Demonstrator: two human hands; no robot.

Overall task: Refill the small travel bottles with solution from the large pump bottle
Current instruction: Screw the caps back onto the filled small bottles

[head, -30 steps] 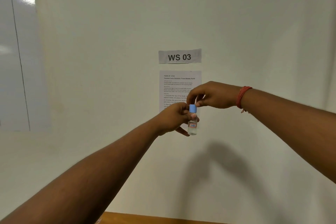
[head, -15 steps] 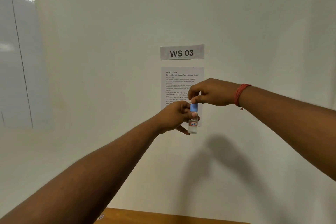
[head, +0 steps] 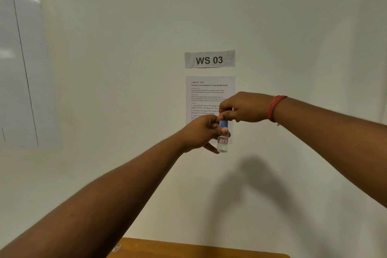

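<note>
Small travel bottle (head: 222, 142) held upright at arm's length before the wall, gripped round its clear body by the left hand (head: 201, 134). Blue cap (head: 223, 123) on top, pinched from above by the right hand (head: 243, 109). Possibly a little liquid inside, too blurred to confirm. Instruction sheet (head: 206, 94) behind; table edge (head: 188, 248) below.

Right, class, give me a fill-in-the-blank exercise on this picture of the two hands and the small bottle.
1. The cap on the small travel bottle is ____ in colour.
2. The sign on the wall reads WS ____.
3. The red thread band is on the ____ wrist.
4. The left hand holds the bottle's body while the right hand pinches its ____.

Missing words: blue; 03; right; cap
</note>
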